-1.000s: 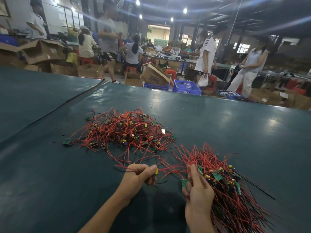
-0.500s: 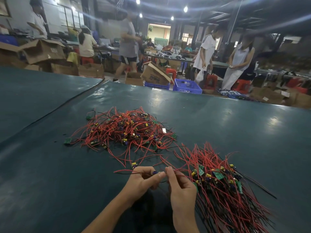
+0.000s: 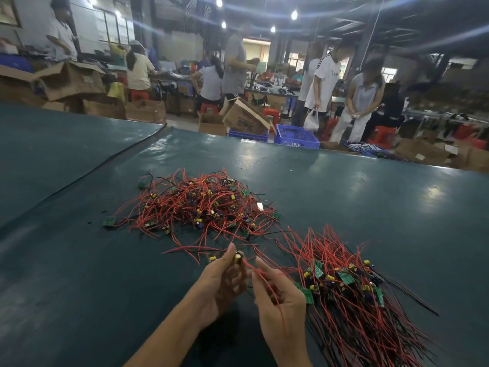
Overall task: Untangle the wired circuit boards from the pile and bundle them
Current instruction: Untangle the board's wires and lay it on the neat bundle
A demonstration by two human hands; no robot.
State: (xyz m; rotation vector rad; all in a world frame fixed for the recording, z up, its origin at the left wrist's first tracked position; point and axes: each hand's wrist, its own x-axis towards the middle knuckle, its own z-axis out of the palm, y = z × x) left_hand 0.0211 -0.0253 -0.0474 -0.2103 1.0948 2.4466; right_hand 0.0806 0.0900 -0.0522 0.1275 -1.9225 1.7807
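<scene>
Step, judged: one unit pulled clear, leads being straightened. Left hand (image 3: 219,284) pinches wired board (image 3: 238,256), lower centre; right hand (image 3: 280,300) pinches its red wire (image 3: 260,276). Pile (image 3: 201,205) mid-frame; bundle (image 3: 352,287) lower right. Next: lay it aligned on bundle.

You have no text here that you can read. The tilted brown cardboard box (image 3: 246,121) at your twelve o'clock carries a blue printed mark, too blurred to make out. The dark lettering on the white striped T-shirt (image 3: 326,83) at one o'clock is equally illegible.
</scene>
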